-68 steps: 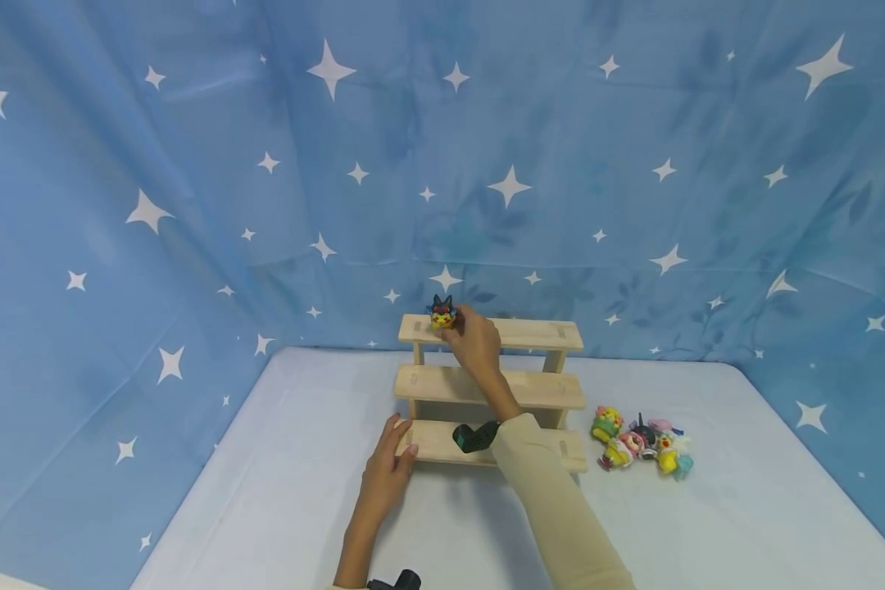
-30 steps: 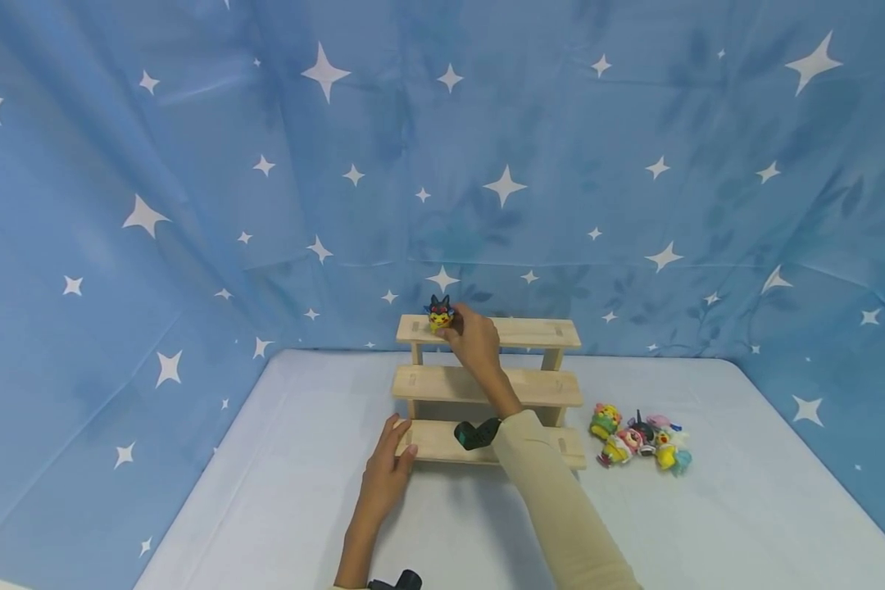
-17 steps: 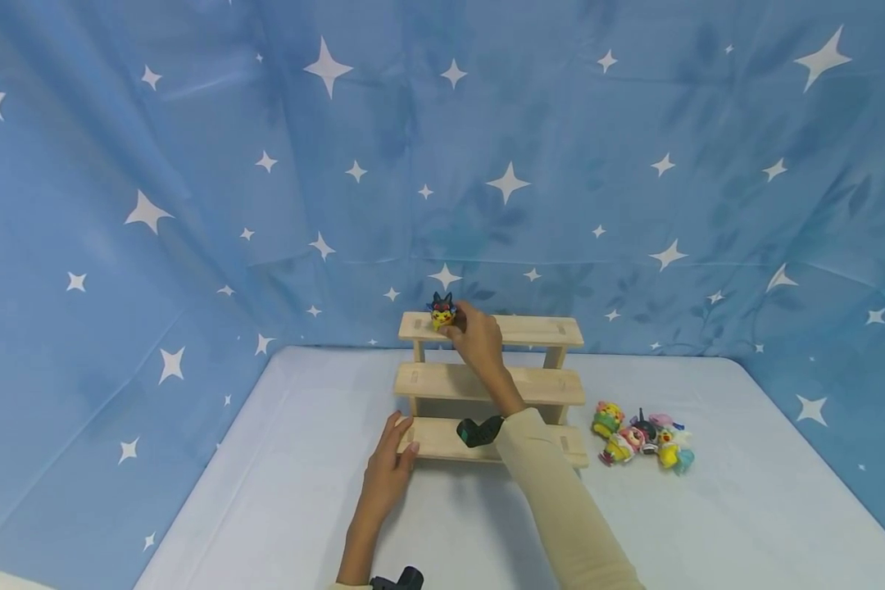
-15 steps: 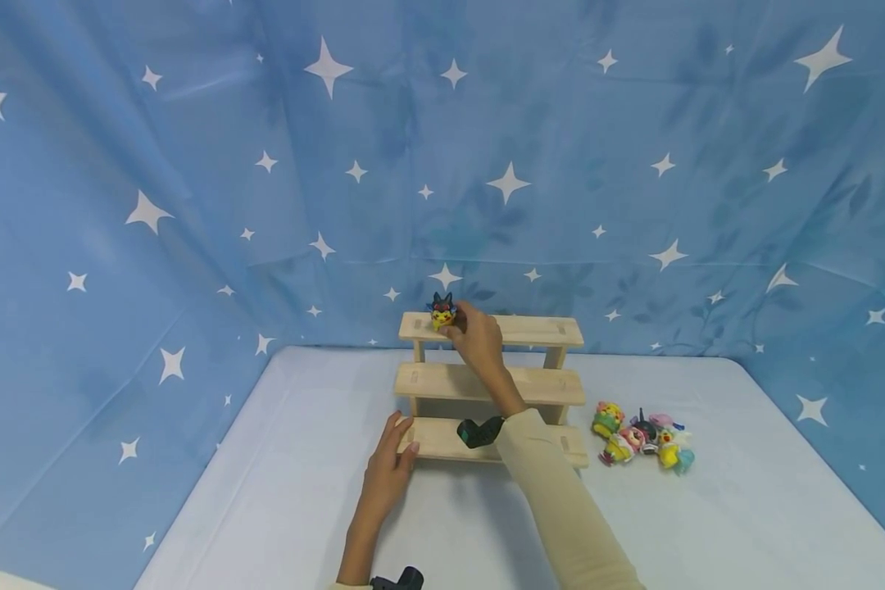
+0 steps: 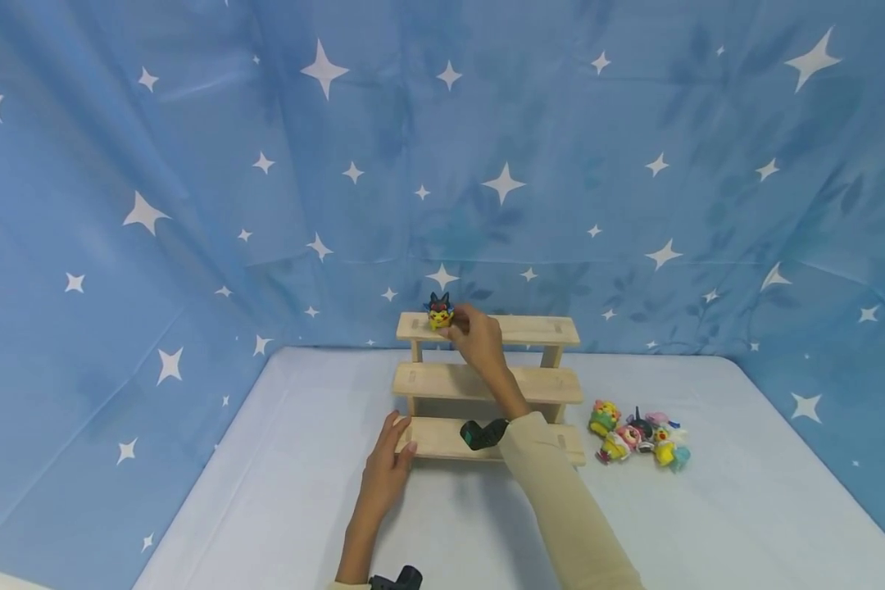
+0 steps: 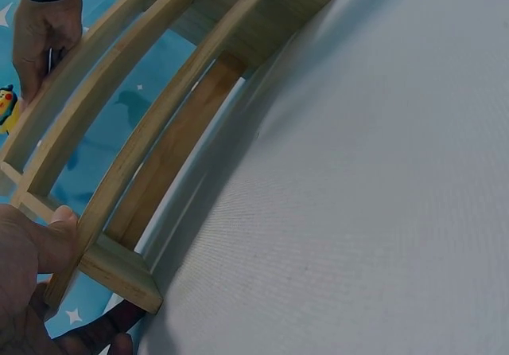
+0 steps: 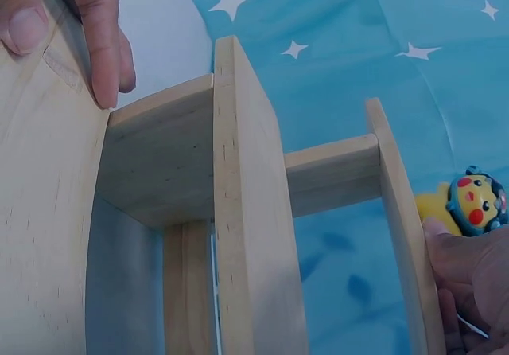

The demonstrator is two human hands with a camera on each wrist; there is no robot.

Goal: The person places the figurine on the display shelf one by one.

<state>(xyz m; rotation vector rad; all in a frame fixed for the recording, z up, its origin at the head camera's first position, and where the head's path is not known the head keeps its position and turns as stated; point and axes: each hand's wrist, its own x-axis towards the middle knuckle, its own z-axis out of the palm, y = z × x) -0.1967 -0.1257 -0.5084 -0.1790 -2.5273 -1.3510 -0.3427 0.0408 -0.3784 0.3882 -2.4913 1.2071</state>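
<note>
1. Because the yellow figurine [image 5: 440,314] in its dark, eared hood looks like moulded plastic, I judge it light and stiff, with little give under a squeeze.
2. I find it near the left end of the top tier of the 3-tier wooden shelf [image 5: 534,330], upright in the head view; whether its base fully bears on the board, I cannot tell.
3. I see the fingers of the right hand [image 5: 479,338] pinching the figurine from its right side, the thumb against the yellow body, below the hood.
4. I favour that hold: the rounded body offers the broadest contact, while the 2 slim ears seem likeliest to bend or snap. Since the finish looks smooth, I expect some slip, so a gentle, even pinch suits it.
5. I see the left hand [image 5: 385,474] gripping the left end of the lowest tier between thumb and fingers; I would brace there, as the shelf seems light enough to slide when nudged.
6. I expect the other figurines [image 5: 615,447], clustered on the bench [image 5: 265,492] right of the shelf, to handle alike.
</note>
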